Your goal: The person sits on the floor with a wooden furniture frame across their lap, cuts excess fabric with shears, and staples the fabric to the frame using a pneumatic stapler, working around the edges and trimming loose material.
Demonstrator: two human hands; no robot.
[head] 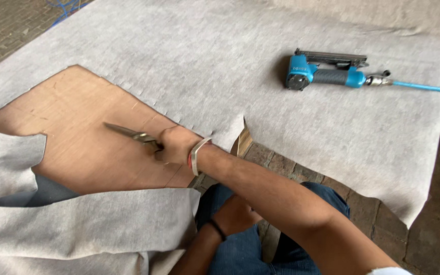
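Two hands in view, both the person's own. Right hand [175, 144] reaches across the body, closed around the handles of a pair of scissors [131, 134]; a metal bangle [197, 155] sits on that wrist. Scissor blades extend from the fist toward the left, lying low over the bare plywood board [85, 137], tips well out on the wood; whether the blades are parted or together cannot be told. Handles are hidden inside the grip.

Left hand [235, 214] sits low near the person's lap, against blue jeans [240, 249], fingers curled; whether it holds anything cannot be told. A dark band circles that wrist.

Grey felt fabric [220, 56] covers most of the board, with a cut-away opening exposing the wood. Its cut edge runs diagonally just above the right hand, with small notches along it. A loose flap of the same fabric lies folded at lower left, near the left forearm.

One blue pneumatic stapler [327, 72] rests on the fabric at upper right, well apart from both hands, a blue air hose [426, 87] running off right. Brick floor [286, 165] shows below the board edge.
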